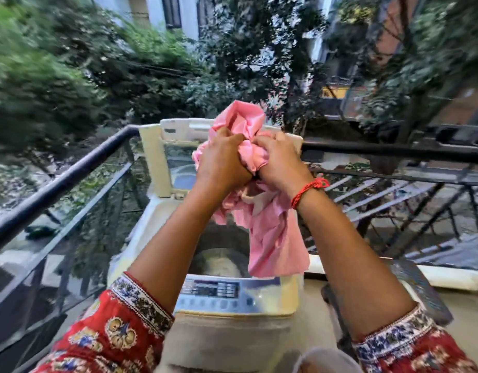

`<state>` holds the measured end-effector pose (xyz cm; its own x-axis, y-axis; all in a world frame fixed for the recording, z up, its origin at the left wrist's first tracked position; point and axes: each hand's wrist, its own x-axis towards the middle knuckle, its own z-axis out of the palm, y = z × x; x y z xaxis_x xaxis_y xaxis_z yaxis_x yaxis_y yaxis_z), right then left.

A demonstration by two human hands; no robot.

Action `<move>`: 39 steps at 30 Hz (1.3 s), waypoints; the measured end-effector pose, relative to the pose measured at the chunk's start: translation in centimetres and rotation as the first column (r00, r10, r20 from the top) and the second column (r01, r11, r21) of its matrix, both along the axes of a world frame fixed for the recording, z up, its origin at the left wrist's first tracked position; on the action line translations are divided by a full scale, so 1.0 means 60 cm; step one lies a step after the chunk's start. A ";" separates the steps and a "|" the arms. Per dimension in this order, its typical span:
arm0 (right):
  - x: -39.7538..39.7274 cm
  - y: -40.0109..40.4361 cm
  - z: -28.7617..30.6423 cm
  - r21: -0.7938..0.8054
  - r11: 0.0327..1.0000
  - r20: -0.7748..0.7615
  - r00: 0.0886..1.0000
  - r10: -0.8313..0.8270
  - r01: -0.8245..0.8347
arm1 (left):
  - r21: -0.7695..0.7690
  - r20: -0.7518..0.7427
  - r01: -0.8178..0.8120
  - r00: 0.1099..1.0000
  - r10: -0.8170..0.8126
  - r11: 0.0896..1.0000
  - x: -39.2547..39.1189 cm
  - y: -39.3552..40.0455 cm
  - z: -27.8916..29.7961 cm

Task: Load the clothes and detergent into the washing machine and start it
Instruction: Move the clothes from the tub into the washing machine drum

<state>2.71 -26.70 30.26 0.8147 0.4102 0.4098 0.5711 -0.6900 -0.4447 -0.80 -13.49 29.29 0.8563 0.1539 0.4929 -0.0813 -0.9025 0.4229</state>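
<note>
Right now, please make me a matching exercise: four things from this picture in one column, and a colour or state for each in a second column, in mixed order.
1. cloth
2. lid
3. railing
4. wrist thread

a. black
b. red
c. pink, held in both hands
d. raised open

Pairs: 1-c, 2-d, 3-a, 4-b
</note>
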 end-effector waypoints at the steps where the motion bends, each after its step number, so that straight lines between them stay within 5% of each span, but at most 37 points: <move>1: 0.010 0.023 -0.011 -0.015 1.000 -0.021 1.000 0.003 -0.003 | 0.002 -0.018 -0.025 1.000 0.025 1.000 0.004 0.021 -0.009; 8: 0.092 0.168 -0.108 -0.019 0.999 -0.167 0.985 0.046 -0.050 | 0.012 -0.149 -0.105 0.983 0.106 0.994 0.064 0.156 -0.092; 13: 0.134 0.209 -0.206 -0.023 1.000 -0.282 0.960 0.009 -0.016 | -0.030 -0.309 -0.026 0.951 0.015 0.999 0.124 0.207 -0.180; 22: 0.166 0.203 -0.344 -0.148 0.989 -0.440 0.894 -0.087 0.024 | -0.069 -0.512 0.045 0.856 -0.074 0.997 0.168 0.214 -0.329; 39: 0.208 0.210 -0.498 -0.266 0.938 -0.558 0.829 0.037 -0.221 | -0.017 -0.684 -0.134 0.724 0.086 0.991 0.153 0.208 -0.471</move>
